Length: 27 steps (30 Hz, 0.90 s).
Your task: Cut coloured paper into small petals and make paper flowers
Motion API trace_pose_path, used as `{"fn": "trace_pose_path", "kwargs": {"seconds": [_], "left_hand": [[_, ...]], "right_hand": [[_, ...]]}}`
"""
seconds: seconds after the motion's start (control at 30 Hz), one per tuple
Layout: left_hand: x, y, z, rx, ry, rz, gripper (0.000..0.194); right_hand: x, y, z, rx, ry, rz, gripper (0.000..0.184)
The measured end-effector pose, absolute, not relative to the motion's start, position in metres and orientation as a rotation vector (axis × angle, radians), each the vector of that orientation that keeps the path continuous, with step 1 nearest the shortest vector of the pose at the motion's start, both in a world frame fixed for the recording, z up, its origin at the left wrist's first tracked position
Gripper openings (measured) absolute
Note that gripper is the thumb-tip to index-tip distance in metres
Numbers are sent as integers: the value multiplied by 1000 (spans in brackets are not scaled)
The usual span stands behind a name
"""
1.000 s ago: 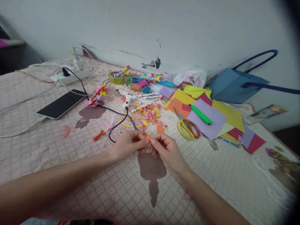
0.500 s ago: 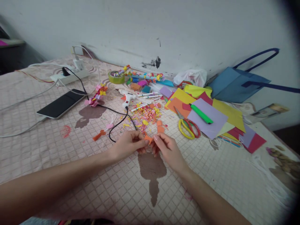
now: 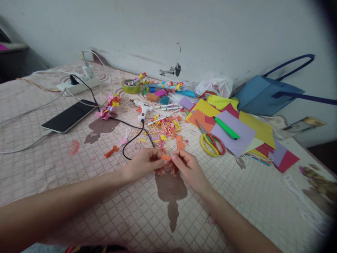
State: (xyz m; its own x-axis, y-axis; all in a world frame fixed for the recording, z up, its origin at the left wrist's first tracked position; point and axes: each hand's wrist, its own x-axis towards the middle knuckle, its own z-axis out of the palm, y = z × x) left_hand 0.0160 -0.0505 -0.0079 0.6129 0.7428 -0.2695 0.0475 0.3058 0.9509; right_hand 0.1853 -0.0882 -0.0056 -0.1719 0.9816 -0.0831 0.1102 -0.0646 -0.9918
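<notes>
Between my two hands is a small orange piece of craft foam or paper (image 3: pixel 166 157). My left hand (image 3: pixel 149 161) pinches its left end with thumb and fingers. On the other end, my right hand (image 3: pixel 186 163) is closed with thumb and forefinger. The fingers partly cover the piece, so its full shape is hidden. Just beyond my hands lie more orange pieces (image 3: pixel 180 142) and a heap of colourful paper scraps (image 3: pixel 168 130). An orange bow-shaped piece (image 3: pixel 112 151) rests on the cloth to the left.
A white glue gun (image 3: pixel 143 110) with a black cord lies behind the hands. Scissors (image 3: pixel 210 144), a green cutter (image 3: pixel 226 128) and coloured sheets (image 3: pixel 234 135) are at right. Leftward are a phone (image 3: pixel 70 116) and a power strip (image 3: pixel 79 86); a blue bag (image 3: pixel 265 95) stands against the wall.
The orange piece has tilted between my fingertips and now shows as a narrower strip. Both hands stay in nearly the same place, and nothing else has moved.
</notes>
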Motion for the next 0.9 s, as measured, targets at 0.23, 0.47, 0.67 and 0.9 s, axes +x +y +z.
{"fn": "trace_pose_path", "kwargs": {"seconds": [0.23,0.47,0.67,0.9], "left_hand": [[15,-50,-9,1155,787,510,20],[16,-50,-9,1124,772,511,24],[16,-51,-4,1031,792,526,36],[16,-50,-6,1086,789,514,27]], "right_hand": [[185,-89,-5,-1242,-1370,1348,30],[186,-89,-5,-1296,-1395,1293,25],[188,-88,-6,-1268,-1312,1339,23],[187,-88,-7,-1262,-1292,1354,26]]}}
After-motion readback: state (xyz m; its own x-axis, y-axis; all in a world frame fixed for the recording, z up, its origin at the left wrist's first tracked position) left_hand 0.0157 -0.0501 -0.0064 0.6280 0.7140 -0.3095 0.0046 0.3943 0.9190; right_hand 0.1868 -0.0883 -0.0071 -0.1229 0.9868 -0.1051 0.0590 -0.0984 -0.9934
